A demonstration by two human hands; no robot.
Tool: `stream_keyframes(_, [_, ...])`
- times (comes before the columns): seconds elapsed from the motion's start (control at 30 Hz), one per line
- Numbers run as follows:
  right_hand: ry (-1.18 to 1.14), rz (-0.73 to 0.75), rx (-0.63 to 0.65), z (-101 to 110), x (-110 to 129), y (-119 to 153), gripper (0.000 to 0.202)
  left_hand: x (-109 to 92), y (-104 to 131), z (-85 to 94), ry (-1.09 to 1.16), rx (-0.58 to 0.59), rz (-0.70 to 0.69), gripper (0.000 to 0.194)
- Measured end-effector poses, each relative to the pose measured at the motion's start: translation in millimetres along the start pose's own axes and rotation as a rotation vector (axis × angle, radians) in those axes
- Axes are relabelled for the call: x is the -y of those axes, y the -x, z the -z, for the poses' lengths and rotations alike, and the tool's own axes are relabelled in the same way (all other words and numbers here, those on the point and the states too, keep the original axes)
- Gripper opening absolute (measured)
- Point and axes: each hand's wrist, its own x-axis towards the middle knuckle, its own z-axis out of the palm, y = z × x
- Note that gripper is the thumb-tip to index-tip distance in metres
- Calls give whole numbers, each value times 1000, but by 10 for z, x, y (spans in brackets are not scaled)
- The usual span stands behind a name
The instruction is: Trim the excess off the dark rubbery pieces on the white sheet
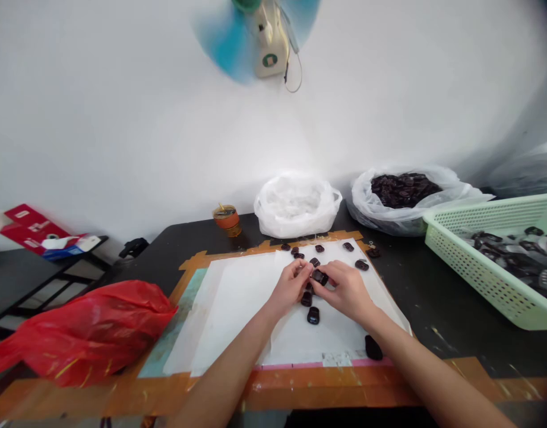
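Holding 1 dark piece [319,276]: right hand [344,288], left hand [293,283] alongside; 1 basket [482,276].

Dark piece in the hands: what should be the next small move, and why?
Probably lower the dark piece onto the white paper: the right hand holds it, the left hand is close by its edge, and similar pieces already lie there.
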Motion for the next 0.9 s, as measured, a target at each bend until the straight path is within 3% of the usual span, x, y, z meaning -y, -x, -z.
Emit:
stream_keyframes(0.1, [-26,18,-8,12,6,-9,11,-33,5,10,-180,-85,-235,28])
stream_keyframes(0.17, [-33,21,-4,16,4,-13,10,-38,10,8,-243,-73,-303,30])
stream_keyframes(0.33, [-17,19,31,20,-15,-18,22,28,21,-1,-127,19,-125,40])
stream_keyframes(0.6, [33,-59,111,30,-3,-25,29,95,-28,7,-93,-118,-142,41])
stream_keyframes(0.77, [62,-55,120,-24,-36,-28,30,148,-58,12,-165,-95,-126,40])
stream_keyframes(0.83, [64,-40,126,57,-73,-17,29,156,-74,35,-205,-86,-106,40])
stream_keyframes(0.9, [71,-66,24,253,-117,8,25,105,-74,90,-218,-120,-105,38])
